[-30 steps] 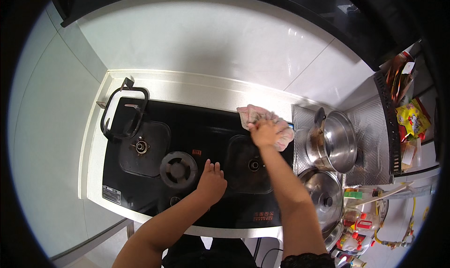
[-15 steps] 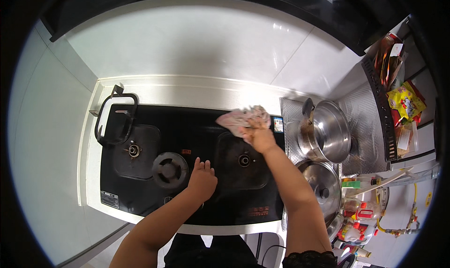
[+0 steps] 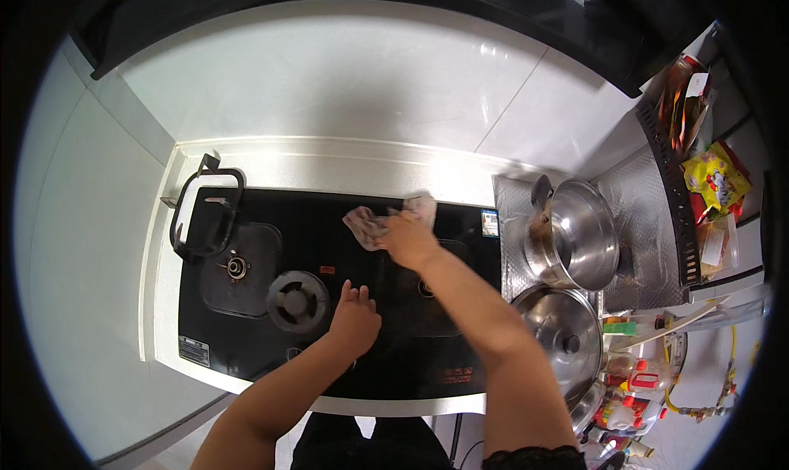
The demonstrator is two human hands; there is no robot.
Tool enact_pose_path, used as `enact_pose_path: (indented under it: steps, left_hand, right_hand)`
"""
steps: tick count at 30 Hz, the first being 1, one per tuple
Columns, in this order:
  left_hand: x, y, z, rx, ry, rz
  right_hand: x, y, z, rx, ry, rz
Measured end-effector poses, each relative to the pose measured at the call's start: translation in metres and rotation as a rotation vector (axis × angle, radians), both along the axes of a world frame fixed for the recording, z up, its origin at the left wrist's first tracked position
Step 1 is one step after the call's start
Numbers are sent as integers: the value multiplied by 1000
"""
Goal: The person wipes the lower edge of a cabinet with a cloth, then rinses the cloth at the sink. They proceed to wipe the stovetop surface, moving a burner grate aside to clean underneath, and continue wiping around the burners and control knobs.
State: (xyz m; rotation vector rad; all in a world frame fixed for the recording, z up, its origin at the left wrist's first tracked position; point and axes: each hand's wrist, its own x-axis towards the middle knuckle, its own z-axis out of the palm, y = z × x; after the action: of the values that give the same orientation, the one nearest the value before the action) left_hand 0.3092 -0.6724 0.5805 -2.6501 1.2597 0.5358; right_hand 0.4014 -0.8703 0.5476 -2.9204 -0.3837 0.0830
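A crumpled pale pink patterned cloth (image 3: 363, 227) lies bunched under my right hand (image 3: 407, 238), at the back middle of a black glass gas stove (image 3: 304, 211). My right fingers press and grip the cloth, and part of it sticks out on both sides. My left hand (image 3: 356, 320) is over the middle of the stove, holding nothing, its fingers stretched and slightly bent. Beside it lies a round dark burner part (image 3: 298, 301) with a spoked centre. The left burner (image 3: 237, 267) is bare; my right forearm partly hides the right one (image 3: 426, 287).
A black pan support (image 3: 177, 223) leans at the stove's back left corner. To the right stand a steel pot (image 3: 585, 232) and a lidded pan (image 3: 567, 343) on foil. Beyond are a black rack (image 3: 667, 191) with food packets and several bottles (image 3: 645, 371). A white wall (image 3: 329, 76) rises behind.
My right hand has slid left along the back of the stove, carrying the cloth with it. My left hand has stayed nearly in place.
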Motion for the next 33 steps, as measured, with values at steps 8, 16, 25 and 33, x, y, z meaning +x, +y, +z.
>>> enact_pose_path:
  steps: [8,16,25,33]
  left_hand:
    - [-1,0,-3,36,29,-18]
    - [3,-5,4,87,70,-21]
    - [1,-5,5,74,53,11]
    - [-3,3,-1,-26,6,26]
  right_hand:
    - [-22,-100,-12,251,-98,51]
    - [19,-76,-29,87,-70,-5]
    - [39,5,28,-102,256,-303]
    - [31,-56,51,-318,304,-470]
